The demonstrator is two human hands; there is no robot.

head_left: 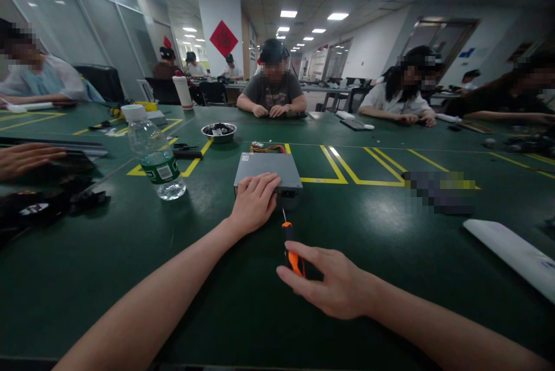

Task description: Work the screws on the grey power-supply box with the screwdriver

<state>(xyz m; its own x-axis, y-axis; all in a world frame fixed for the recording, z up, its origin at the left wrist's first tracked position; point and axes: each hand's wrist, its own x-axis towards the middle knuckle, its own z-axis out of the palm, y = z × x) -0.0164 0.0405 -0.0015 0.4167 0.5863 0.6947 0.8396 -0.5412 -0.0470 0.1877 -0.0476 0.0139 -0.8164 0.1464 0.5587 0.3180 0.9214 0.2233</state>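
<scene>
A grey metal computer power supply point(266, 166) lies on the green table in front of me, with coloured wires point(269, 148) at its far side. My left hand point(255, 200) grips its near left part, the fingers laid over the top and the near edge. An orange and black screwdriver point(293, 255) points at the near face of the box. My right hand point(332, 278) has its handle between thumb and fingers. The shaft reaches the near face below the socket; whether the tip sits in a screw is too small to tell.
A water bottle point(158, 157) stands left of the box, a metal bowl point(219, 132) behind it. Someone's hand point(32, 158) is over dark parts at far left. A white long object point(511, 252) lies right. Several people sit around the table point(208, 313).
</scene>
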